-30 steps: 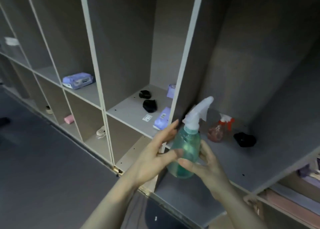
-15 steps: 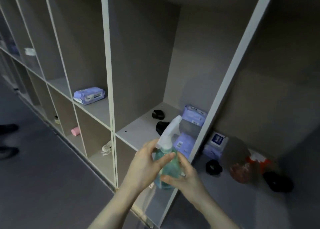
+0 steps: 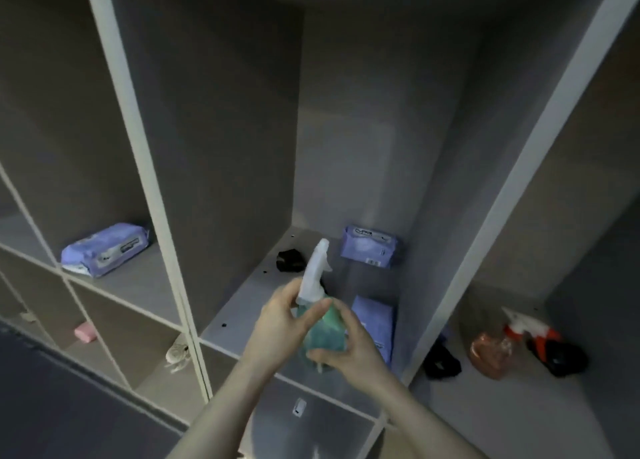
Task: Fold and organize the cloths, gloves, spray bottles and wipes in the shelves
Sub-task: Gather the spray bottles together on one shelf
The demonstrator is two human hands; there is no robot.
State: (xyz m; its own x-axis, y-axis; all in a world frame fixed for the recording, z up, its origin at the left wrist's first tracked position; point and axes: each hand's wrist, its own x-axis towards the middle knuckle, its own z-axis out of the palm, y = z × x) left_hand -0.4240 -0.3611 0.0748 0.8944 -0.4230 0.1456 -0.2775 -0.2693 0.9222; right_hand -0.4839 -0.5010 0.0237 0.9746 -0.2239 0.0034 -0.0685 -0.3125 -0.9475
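Right now both hands carry the green spray bottle [image 3: 323,334] in front of the middle shelf compartment [image 3: 242,306], just above and ahead of its front edge. The left hand [image 3: 280,327] wraps the bottle's shoulder and neck from the left, its thumb lying across the front of the green body below the white trigger head [image 3: 316,271]. The right hand [image 3: 349,347] cups the lower body from the right, fingers curled round the base. So both sets of fingers are clamped on the bottle, neither spread free. The bottle's long axis runs nearly upright, tipped a little so the nozzle leans away from the person and into the compartment. That lean matters: the base sits nearest the person, and the open shelf floor lies straight ahead and slightly below it. Inside, a black glove [image 3: 290,260] lies near the back left, a purple wipes pack [image 3: 370,247] stands at the back right, and a flat purple pack [image 3: 375,327] lies just behind the right hand. The bare stretch of floor is to the left, so the left hand appears the better placed to guide the set-down there.
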